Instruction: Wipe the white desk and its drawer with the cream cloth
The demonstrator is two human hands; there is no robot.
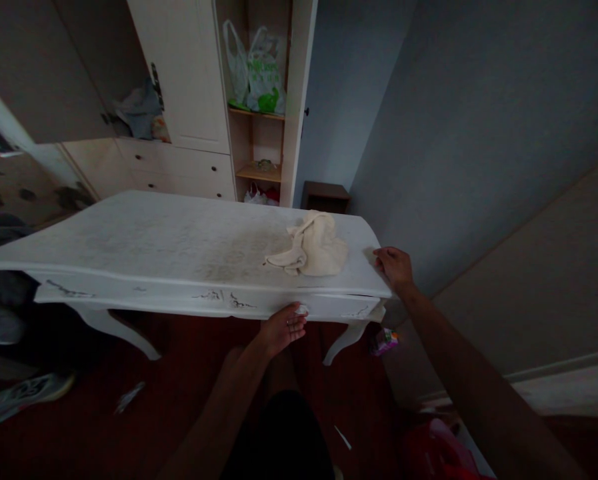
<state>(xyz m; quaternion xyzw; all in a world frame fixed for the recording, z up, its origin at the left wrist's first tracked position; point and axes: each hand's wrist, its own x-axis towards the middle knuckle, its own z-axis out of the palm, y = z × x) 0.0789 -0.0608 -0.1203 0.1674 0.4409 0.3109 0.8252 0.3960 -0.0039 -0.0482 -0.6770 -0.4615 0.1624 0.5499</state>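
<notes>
A white table [169, 233] with a thin front drawer [323, 305] and dark ornamental marks stands in front of me. My left hand [283, 328] is at the drawer front, its thumb and index finger closed about a small clear knob [303, 310]. At the table's right edge is my right hand [395, 265], with its fingers curled in and the fingertips at the rim. What those fingers hold, if anything, is hidden. A crumpled cream cloth [323, 247] lies on the tabletop between the hands. Grey smudges show on the top left of the cloth.
Behind the table stands a cream wardrobe [193, 73] with shelves and plastic bags [266, 77]. A wall [479, 133] runs close on the right. On the red floor are a purple box [385, 341], a shoe [26, 397] and a red object [439, 453].
</notes>
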